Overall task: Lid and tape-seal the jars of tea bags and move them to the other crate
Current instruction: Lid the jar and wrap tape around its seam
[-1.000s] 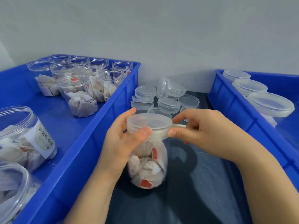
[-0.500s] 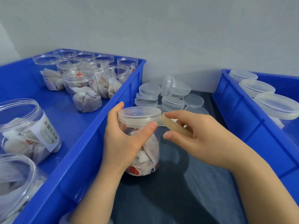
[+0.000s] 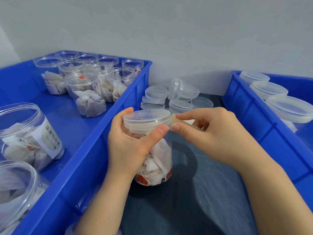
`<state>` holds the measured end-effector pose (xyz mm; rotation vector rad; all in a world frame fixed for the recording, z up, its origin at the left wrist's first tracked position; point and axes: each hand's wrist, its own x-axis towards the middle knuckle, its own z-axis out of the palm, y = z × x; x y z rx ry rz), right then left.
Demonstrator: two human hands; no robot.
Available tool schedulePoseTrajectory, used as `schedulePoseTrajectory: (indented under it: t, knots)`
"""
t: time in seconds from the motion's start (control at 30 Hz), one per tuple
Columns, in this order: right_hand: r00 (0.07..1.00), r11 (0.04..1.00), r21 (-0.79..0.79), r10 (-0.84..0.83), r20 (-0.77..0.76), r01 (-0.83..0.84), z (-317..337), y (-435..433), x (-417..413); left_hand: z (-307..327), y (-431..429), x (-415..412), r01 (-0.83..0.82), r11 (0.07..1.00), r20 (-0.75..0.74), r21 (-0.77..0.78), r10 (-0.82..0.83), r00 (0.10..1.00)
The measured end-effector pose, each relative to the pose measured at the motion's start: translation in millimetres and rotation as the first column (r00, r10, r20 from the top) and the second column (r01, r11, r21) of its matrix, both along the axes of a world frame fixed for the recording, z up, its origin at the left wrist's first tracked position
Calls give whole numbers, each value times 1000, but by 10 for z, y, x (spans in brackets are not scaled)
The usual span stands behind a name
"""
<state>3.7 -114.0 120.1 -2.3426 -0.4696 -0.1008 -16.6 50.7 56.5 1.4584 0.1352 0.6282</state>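
Observation:
A clear jar of tea bags (image 3: 158,163) stands on the dark surface between two blue crates, with a clear lid (image 3: 146,120) on top. My left hand (image 3: 130,143) grips the jar just under the lid, thumb pressed on the lid's rim. My right hand (image 3: 211,133) pinches a strip of yellowish tape (image 3: 179,122) that runs from the lid's right edge. The left crate (image 3: 94,145) holds several open jars of tea bags (image 3: 84,87). The right crate (image 3: 250,112) holds lidded jars (image 3: 289,109).
A pile of loose clear lids (image 3: 171,97) lies behind the jar against the grey wall. Two large open jars (image 3: 25,133) stand at the near left of the left crate. The dark tabletop (image 3: 203,200) lies between the crates.
The camera view shifted slightly. My right hand has moved closer to the lid, so the stretch of tape between hand and lid is shorter. My left hand still holds the jar.

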Motion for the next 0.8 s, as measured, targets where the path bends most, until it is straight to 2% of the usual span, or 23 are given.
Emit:
schedulePoseTrajectory:
  t: [0.17,0.47,0.67,0.8]
  knots:
    - [995,1000,17,17,-98,-16,46,-48,16,17,-8,-33,84,996,8,8,-84,996]
    - [988,997,49,62,-142,-55,59,-95,31,-17,28,-33,268,961,65,-72,-264,962]
    - [951,978,113,200,-237,-177,68,-173,67,-34,48,-25,289,957,65,-26,-287,956]
    - [957,975,112,209,-202,-189,59,-217,73,-48,60,-11,311,949,53,-47,-309,950]
